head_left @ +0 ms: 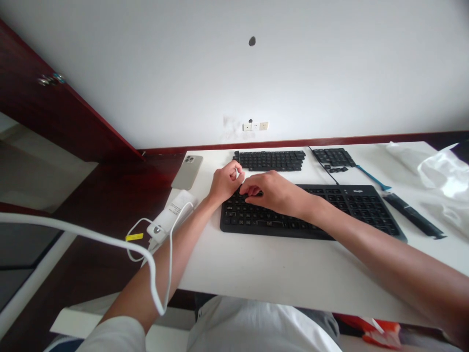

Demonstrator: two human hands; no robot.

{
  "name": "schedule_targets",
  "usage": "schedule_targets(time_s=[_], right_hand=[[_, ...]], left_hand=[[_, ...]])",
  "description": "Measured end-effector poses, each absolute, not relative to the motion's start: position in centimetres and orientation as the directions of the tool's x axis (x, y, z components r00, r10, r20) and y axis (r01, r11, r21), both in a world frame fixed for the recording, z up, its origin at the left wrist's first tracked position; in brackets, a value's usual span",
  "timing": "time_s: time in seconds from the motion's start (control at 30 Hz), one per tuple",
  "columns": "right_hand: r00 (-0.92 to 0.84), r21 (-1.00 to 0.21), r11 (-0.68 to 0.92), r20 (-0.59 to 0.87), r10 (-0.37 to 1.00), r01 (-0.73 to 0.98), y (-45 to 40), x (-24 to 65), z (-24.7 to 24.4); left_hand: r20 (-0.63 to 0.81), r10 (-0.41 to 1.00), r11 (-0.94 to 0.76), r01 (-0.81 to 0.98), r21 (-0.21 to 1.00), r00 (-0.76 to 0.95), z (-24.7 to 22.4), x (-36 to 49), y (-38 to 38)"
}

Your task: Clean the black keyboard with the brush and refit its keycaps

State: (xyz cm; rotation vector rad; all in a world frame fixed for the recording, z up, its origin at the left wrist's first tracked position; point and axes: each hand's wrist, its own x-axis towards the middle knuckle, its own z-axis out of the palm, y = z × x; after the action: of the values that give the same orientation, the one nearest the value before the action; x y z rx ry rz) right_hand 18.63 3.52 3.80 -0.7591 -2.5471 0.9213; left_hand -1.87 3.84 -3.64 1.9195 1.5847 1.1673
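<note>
A black computer keyboard [311, 215] lies on the white desk [256, 269], and several of its upper left keys are hidden under my hands. My right hand [273, 192] reaches across it, with thumb and fingertips pinched together on the keys. Whether they grip a keycap is hidden. My left hand [225, 183] hovers just above the keyboard's top left corner, fingers curled and thumb against them. Nothing shows in its grip. Behind the keyboard lies a long block of loose black keycaps [269, 160], and a smaller group of keycaps [333, 157] sits to its right.
A smartphone [187, 172] lies at the desk's back left. Next to my left forearm are a white charger [164, 217] and white cable [142, 249]. To the right lie a blue-and-black strip tool [412, 215] and a white plastic bag [443, 171]. A wall [234, 68] rises behind.
</note>
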Motion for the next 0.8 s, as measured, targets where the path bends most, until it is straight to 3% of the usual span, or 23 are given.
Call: schedule_targets(time_s=[0.27, 0.57, 0.8], right_hand=[[-0.888, -0.61, 0.716, 0.046, 0.459, 0.339, 0.7, 17.3, 2.1], [-0.87, -0.582, 0.694, -0.047, 0.492, 0.424, -0.5, 16.9, 1.5], [-0.874, -0.49, 0.746, -0.074, 0.481, 0.451, -1.0, 16.7, 1.7]], left_hand=[[0.405, 0.913, -0.358, 0.583, 0.729, 0.054, -4.0, -1.9, 3.8], [0.409, 0.91, -0.372, 0.587, 0.72, 0.075, -3.9, -2.0, 3.8], [0.403, 0.911, -0.374, 0.586, 0.719, 0.087, -3.9, -1.9, 3.7]])
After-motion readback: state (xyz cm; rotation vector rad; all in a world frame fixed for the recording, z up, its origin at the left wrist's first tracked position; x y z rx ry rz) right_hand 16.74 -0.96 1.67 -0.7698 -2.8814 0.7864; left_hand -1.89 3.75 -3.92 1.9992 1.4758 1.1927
